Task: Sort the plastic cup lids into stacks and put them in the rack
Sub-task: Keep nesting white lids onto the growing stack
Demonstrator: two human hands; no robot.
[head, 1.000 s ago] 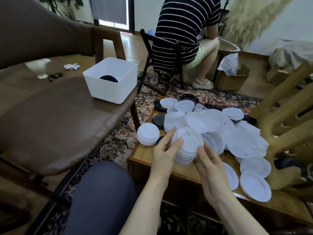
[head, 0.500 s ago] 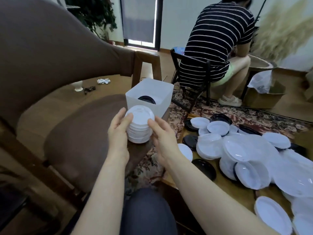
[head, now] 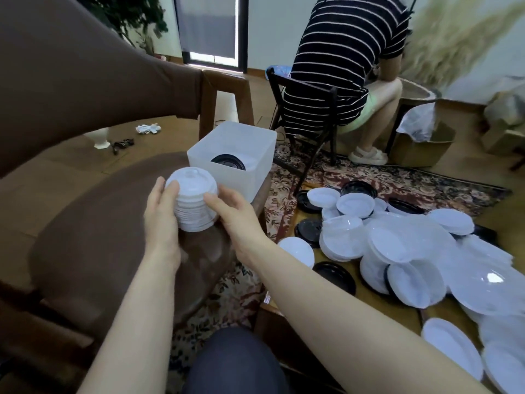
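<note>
A tall stack of white cup lids [head: 194, 201] is held between both my hands above the brown chair seat [head: 93, 237]. My left hand [head: 162, 214] grips its left side, my right hand [head: 235, 217] grips its right side. Just behind the stack stands the white square bin [head: 257, 143] on the seat, with a black lid [head: 228, 161] inside. On the low wooden table to the right lies a heap of loose white lids [head: 403, 245] mixed with black lids [head: 335, 275].
A person in a striped shirt [head: 346, 58] sits on a black chair [head: 306, 115] beyond the patterned rug [head: 426, 180]. A cardboard box [head: 420, 146] with a plastic bag stands far right. My knee [head: 235, 362] is at the bottom.
Both hands lifted the stack of white lids off the table and carried it left, up to the white bin on the chair. My view turned left with it.
</note>
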